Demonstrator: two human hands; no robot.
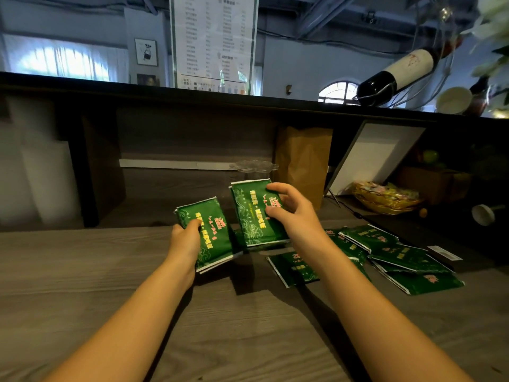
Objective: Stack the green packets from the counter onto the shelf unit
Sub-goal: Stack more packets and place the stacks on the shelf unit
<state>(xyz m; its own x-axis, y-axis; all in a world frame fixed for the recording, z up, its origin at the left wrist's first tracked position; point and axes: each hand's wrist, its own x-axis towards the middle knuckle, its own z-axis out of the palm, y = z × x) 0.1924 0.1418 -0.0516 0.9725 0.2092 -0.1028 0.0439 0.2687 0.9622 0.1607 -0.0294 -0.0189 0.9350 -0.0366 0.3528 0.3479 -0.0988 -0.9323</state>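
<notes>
Head view: my left hand grasps a small stack of green foil packets with pink and yellow print. The thumb lies across the top face and the fingers are hidden underneath. White edges at the stack's near end show that it is more than one packet. I hold it tilted above the grey wood-grain counter, where it casts a shadow.

My right hand is clenched on a second green printed bundle, with thumb and curled fingers pinching its right edge. It sits just right of the left stack and a little farther from me. The near corners come close, but I cannot tell whether they touch.

To the right of my right wrist, a loose heap of the same green packets lies flat on the counter, overlapping one another. One of them lies partly under my right forearm.

Beyond my right hand a creased brown paper bag stands upright against the back panel, with some clear glassware just to its left. Farther right a white board in a dark frame leans back, with a gold wire basket of wrapped sweets at its foot. Above both hands runs a dark ledge, and over its right end a dark wine bottle with a white label lies tilted in a wire holder
</notes>
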